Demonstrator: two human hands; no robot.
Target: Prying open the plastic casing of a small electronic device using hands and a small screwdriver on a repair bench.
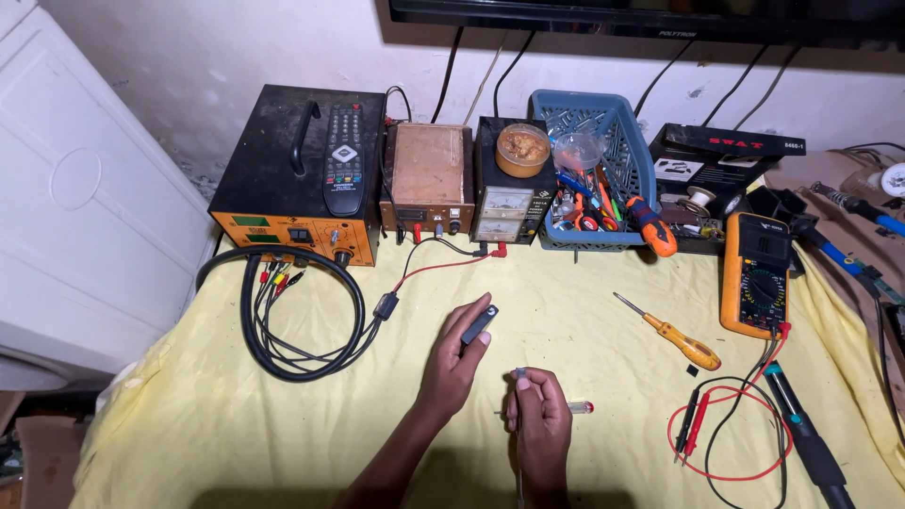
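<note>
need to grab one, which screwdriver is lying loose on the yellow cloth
The orange-handled screwdriver right of the right hand. The other orange one sits in the blue basket.

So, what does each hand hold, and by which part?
The left hand pinches a small dark flat device by its lower end. The right hand holds a thin tool by the shaft.

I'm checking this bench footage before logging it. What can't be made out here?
- Head view: small dark flat part, half hidden by left hand.
- Thin metal tool, shaft covered by right hand.
- Blue-handled soldering iron, cut off by bottom edge.
</note>
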